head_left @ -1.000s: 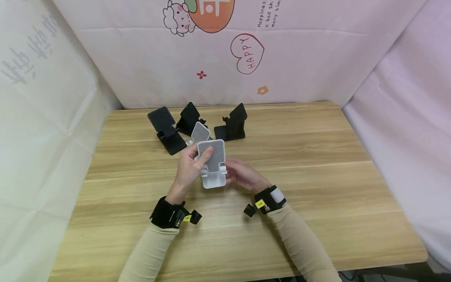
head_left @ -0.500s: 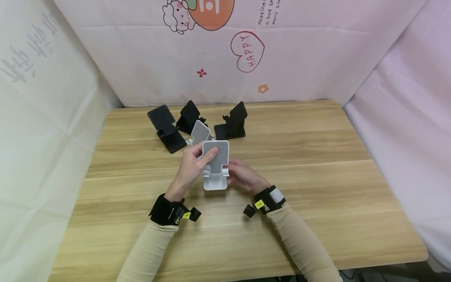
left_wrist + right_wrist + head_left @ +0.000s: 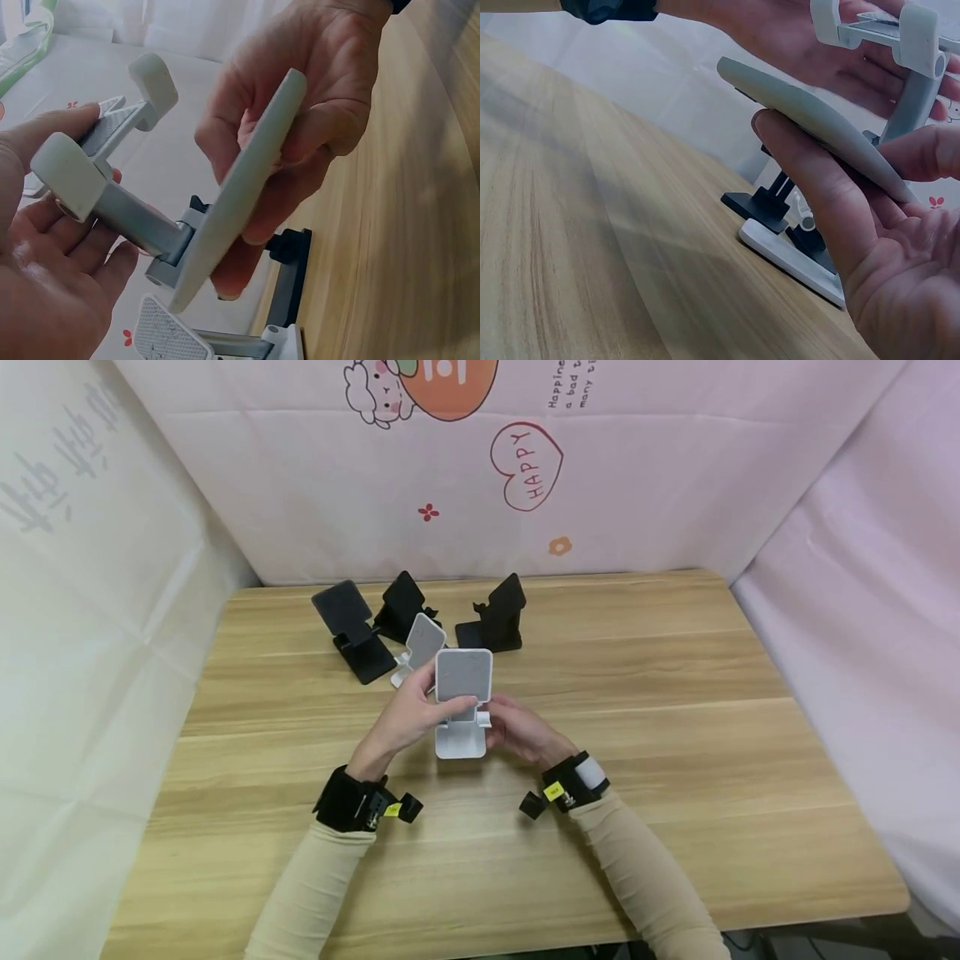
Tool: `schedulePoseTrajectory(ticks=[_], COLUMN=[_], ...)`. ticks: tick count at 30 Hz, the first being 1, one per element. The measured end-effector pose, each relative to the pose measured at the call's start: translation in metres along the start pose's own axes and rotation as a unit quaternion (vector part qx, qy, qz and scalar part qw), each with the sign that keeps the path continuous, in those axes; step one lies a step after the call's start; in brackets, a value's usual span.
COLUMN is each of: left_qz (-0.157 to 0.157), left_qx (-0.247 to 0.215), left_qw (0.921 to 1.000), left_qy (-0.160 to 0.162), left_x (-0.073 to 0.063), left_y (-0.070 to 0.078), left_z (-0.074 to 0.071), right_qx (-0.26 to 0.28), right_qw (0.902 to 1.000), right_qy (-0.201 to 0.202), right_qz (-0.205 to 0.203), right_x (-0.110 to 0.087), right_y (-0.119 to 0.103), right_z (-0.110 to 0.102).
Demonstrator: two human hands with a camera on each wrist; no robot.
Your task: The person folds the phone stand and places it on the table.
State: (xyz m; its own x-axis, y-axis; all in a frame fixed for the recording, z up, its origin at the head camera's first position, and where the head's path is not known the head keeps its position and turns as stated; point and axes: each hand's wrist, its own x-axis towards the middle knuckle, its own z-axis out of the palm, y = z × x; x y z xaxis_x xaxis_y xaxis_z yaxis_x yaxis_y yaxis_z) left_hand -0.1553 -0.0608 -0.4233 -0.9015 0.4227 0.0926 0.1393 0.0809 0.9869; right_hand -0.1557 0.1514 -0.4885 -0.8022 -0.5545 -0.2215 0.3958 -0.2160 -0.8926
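A white phone stand with a grey pad is held up above the table between both hands. My left hand holds its cradle plate from the left, thumb across the front near the small hooks. In the left wrist view, my right hand grips the stand's flat base with fingers and thumb on either side. A metal stem joins base and cradle. In the head view, my right hand is partly hidden behind the stand. A second white phone stand stands just beyond my left hand.
Black phone stands stand at the back: one at the left, one in the middle and one on the right. The wooden table meets a printed white cloth at its far edge.
The held phone stand has shifted slightly right, its cradle plate now straighter. My left thumb has slid down from the pad to near the hooks. My right hand has barely moved.
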Motion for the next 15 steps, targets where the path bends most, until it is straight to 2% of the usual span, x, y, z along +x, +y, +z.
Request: schedulePoseTrajectory(ticks=[8, 15], left_qz=[-0.007, 0.012], left_qx=[0.016, 0.028], left_qw=[0.9998, 0.9995], left_qy=[-0.002, -0.002], left_x=[0.0013, 0.0022], left_y=[-0.0032, -0.0056], left_z=[-0.0007, -0.0016], right_qx=[0.005, 0.009], right_qw=[0.9999, 0.9999], right_qy=[0.009, 0.005], right_qz=[0.003, 0.009], right_x=[-0.0005, 0.0008], right_y=[-0.001, 0.0017], right_z=[0.002, 0.0016])
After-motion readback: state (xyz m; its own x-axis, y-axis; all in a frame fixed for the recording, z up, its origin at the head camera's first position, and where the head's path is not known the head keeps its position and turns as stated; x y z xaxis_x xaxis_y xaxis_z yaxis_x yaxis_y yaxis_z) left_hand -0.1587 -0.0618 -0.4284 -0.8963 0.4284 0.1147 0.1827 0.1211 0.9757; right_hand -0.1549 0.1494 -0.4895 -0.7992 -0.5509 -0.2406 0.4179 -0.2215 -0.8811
